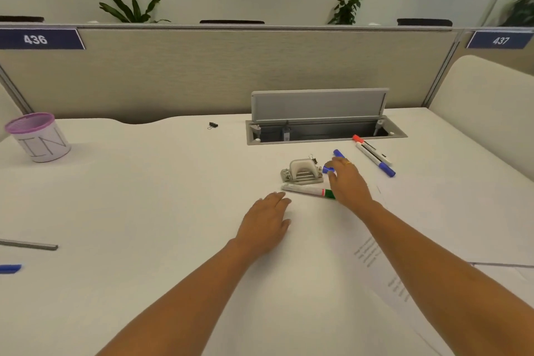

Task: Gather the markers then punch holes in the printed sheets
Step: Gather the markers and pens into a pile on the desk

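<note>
Reaching forward, right hand (348, 180) curls thumb and fingers round a blue marker (328, 168), just right of the hole punch (302, 172). Left hand (267, 222) lies flat on the surface (144, 196), fingers straight, tips near the white end of a green marker (307, 190). Red marker (364, 144) and blue-capped white marker (375, 161) lie side by side by the open cable hatch (323, 130). Printed sheets (375, 257) sit under the right forearm. Purple mesh cup (37, 137) at far left edge.
</note>
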Available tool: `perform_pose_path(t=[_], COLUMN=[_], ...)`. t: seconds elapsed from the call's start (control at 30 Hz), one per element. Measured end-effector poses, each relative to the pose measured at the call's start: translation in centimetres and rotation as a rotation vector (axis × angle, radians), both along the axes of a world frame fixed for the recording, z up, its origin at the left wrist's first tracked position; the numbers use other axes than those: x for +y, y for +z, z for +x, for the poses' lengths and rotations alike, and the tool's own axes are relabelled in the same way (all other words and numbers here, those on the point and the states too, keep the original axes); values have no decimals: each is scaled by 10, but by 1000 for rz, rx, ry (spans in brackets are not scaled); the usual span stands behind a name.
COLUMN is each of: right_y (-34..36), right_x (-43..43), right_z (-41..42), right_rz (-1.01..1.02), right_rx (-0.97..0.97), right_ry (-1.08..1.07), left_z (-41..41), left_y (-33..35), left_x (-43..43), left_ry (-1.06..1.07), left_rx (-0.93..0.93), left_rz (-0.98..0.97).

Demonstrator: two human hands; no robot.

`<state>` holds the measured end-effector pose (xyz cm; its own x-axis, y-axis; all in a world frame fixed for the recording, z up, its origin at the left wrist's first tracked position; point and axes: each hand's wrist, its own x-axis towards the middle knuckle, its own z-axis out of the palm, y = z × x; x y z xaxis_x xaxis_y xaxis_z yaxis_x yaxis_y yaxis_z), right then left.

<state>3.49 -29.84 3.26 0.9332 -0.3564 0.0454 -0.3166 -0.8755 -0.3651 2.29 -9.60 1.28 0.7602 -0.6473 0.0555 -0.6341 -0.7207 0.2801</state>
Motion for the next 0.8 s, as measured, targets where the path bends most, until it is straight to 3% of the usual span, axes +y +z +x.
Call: perform_pose_path(t=[0.3,0.47,0.57,0.8], right_y=[6,4,0,-4], right_x=[-26,-27,-33,-47], right_z=[58,78,80,54], right_rz=[-45,-75,-101,-120], right_rx=[105,318,389,349], right_ry=[177,406,406,272], left_z=[28,34,39,34], left_y=[-9,-20,-28,-35], left_x=[-61,-67,-67,-58], left_ry=[-111,-171,-158,-111], left_rx=[-17,-119,-222,-366], left_rz=[5,27,-33,-35])
